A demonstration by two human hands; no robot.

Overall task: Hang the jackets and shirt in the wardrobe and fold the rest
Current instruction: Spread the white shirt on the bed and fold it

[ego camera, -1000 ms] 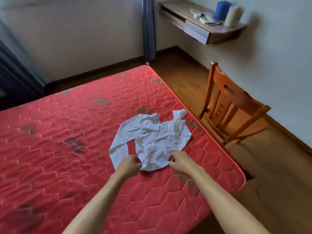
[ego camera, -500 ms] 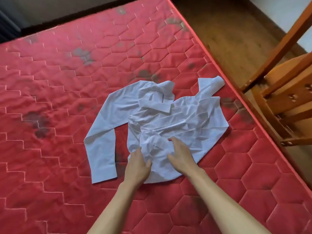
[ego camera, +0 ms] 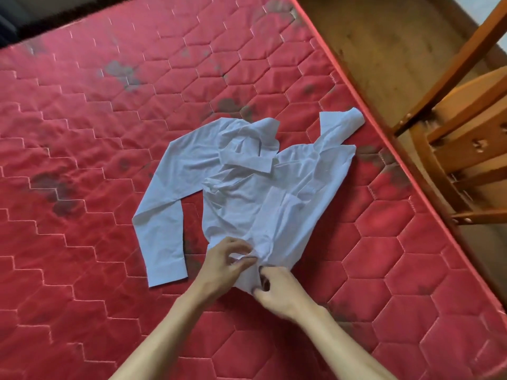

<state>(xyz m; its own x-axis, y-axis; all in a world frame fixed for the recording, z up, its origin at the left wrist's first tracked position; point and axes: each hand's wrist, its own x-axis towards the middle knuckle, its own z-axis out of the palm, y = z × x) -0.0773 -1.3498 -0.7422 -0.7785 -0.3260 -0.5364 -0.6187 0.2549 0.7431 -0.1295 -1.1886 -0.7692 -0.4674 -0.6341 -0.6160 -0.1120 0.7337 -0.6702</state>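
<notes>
A crumpled white long-sleeved shirt (ego camera: 255, 182) lies flat on the red quilted mattress (ego camera: 82, 133), collar away from me, one sleeve bent down at the left and the other reaching toward the mattress's right edge. My left hand (ego camera: 222, 266) pinches the cloth at the shirt's near hem. Just right of it, my right hand (ego camera: 277, 293) grips the same hem, fingers curled into the fabric. The two hands are nearly touching.
A wooden chair (ego camera: 461, 127) stands on the wooden floor (ego camera: 384, 45) close to the mattress's right edge. Dark stains mark the mattress. A dark strip (ego camera: 55, 20) runs along the far side of the bed.
The view has moved closer and tilted down over the shirt. Both hands have slid from the shirt's middle back to its near hem and closed on the cloth.
</notes>
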